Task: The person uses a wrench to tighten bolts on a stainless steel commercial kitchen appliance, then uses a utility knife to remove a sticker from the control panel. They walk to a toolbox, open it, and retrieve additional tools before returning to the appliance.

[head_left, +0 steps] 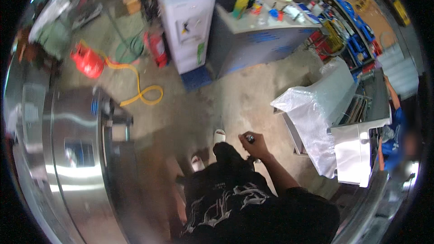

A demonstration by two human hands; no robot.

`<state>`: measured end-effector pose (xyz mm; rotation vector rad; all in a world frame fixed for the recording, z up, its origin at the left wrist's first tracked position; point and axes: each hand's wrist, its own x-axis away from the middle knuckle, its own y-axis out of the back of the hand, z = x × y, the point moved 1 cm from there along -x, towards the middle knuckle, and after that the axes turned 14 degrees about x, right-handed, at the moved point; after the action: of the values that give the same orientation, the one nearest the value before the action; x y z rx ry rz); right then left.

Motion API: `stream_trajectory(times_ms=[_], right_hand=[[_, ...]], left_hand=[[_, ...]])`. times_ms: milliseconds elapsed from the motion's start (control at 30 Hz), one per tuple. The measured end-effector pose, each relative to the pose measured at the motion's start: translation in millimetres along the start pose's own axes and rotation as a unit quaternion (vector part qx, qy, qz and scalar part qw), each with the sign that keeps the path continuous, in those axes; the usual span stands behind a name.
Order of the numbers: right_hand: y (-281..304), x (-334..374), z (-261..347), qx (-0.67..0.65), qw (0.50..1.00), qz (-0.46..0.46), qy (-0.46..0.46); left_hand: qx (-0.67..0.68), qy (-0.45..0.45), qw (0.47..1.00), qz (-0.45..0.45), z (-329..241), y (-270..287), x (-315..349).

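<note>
My right hand (255,145) is closed in front of my body, out over the floor. A small dark thing with a shiny round end (250,138) pokes from its grip, and its kind is too small to tell. Below that fist, something dark shows against my clothing, but I cannot make out whether it belongs to the held thing. I cannot find my left hand; the area by my left side is dark and blurred. Nearest to my right hand on the right is a metal cabinet-like unit (353,156), partly draped with clear bubble wrap (312,117).
At left stands a large stainless steel appliance (74,126). Ahead are a red gas cylinder (88,61), a yellow hose (138,86), a fire extinguisher (156,49), a water dispenser (187,27) and a cluttered counter (266,47). A person in blue (394,138) stands behind the metal unit.
</note>
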<state>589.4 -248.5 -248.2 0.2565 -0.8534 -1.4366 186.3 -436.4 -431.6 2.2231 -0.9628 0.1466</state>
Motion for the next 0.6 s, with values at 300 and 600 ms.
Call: stream_trajectory(times_ms=[300,600], right_hand=[[82.2,-119.7,-42.9,-0.051,0.984,-0.159,0.058],[220.1,-172.2,-83.4,0.023,0.968,-0.243,-0.053]], left_hand=[[0.45,0.092,0.857,0.234,-245.1,-148.3,-56.3],[0.26,0.066,0.85,0.454,-535.1,-486.6,-113.8]])
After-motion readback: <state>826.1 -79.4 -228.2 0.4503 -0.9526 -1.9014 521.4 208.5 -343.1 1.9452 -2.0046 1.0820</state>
